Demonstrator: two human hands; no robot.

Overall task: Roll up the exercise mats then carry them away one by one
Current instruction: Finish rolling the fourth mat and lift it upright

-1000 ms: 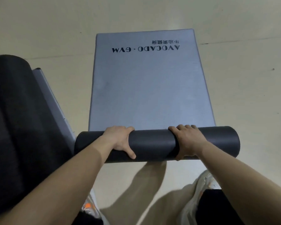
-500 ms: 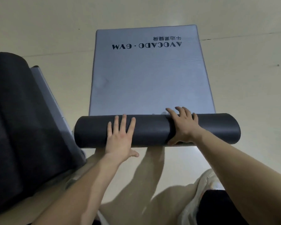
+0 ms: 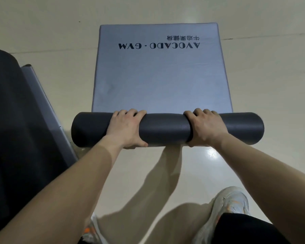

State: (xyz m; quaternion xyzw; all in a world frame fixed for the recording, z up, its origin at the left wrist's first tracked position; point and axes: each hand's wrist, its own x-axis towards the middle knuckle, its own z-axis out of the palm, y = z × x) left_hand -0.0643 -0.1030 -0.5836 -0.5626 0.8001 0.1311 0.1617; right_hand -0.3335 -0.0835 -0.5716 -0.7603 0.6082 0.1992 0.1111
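The exercise mat (image 3: pixel 161 74) lies on the pale floor (image 3: pixel 271 85), directly ahead of the person. Its far portion is flat, grey side up, with dark lettering reading "AVOCADO · GYM" upside down near the far edge. Its near portion is wound into a dark roll (image 3: pixel 165 130) lying crosswise, wider than the flat part.

The left hand (image 3: pixel 126 128) grips the roll left of centre. The right hand (image 3: pixel 205 128) grips it right of centre. On both hands the fingers (image 3: pixel 130 112) curl over the far side of the roll and the thumbs wrap the near side, so each hand is closed around the mat.

A second, dark mat (image 3: pixel 16 120) occupies the left edge of the view, with a grey strip showing along its right side. A light shoe (image 3: pixel 231 199) shows below the right forearm.
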